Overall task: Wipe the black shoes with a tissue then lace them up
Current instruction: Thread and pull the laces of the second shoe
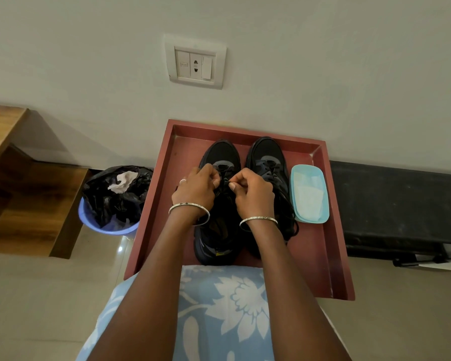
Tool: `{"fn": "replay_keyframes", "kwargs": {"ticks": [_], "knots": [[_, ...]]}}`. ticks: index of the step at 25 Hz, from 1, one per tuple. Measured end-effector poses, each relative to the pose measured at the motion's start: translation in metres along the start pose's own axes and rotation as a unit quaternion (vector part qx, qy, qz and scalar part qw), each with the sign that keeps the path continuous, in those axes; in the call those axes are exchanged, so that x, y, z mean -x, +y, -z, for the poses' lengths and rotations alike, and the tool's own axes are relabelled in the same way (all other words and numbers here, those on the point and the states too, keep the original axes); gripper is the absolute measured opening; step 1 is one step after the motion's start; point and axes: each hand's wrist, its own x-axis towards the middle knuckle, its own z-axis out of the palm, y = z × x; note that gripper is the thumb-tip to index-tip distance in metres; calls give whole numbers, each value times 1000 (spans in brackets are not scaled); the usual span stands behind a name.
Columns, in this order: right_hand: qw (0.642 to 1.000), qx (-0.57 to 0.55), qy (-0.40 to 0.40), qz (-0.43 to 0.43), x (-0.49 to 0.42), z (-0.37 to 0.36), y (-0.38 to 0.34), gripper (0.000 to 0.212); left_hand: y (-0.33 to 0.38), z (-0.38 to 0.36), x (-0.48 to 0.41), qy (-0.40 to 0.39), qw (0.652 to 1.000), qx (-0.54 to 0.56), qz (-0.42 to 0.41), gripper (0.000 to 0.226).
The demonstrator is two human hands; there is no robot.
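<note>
**Black pair on a red tray, both hands at one lace**

Black mesh and darker panels make up the two shoes, which sit side by side, toes pointing to 12 o'clock, in the middle of one red tray [320,256]. The left shoe [223,155] has its tongue area covered by the hands; its heel shows a small yellow tag. The right shoe [267,157] is already threaded, its laces crossing in rows, and its heel is hidden behind the right forearm.

Two hands work over the left shoe. The left hand [197,187] is pinched shut on the black lace [225,181], and the right hand [253,192] pinches the same lace from the 3 o'clock side. Lace against black upper is hard to separate, so I cannot tell which eyelet it runs through. Each wrist carries one silver bangle; the left hand has one ring.

At 3 o'clock of the shoes, one pale blue dish [309,220] holds white tissue. At 9 o'clock of the tray, one blue bin [102,225] with a black liner holds one crumpled tissue [123,182]. One wall socket [195,64] is at 12 o'clock.
</note>
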Motion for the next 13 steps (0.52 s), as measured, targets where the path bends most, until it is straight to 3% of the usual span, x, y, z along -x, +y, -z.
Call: {"fn": "replay_keyframes", "kwargs": {"ticks": [7, 13], "knots": [[1000, 27, -1, 15, 0, -4, -1, 16, -5, 5, 1, -33, 980, 198, 2, 19], [995, -84, -40, -36, 0, 7, 12, 13, -19, 11, 0, -40, 956, 283, 65, 17]]}}
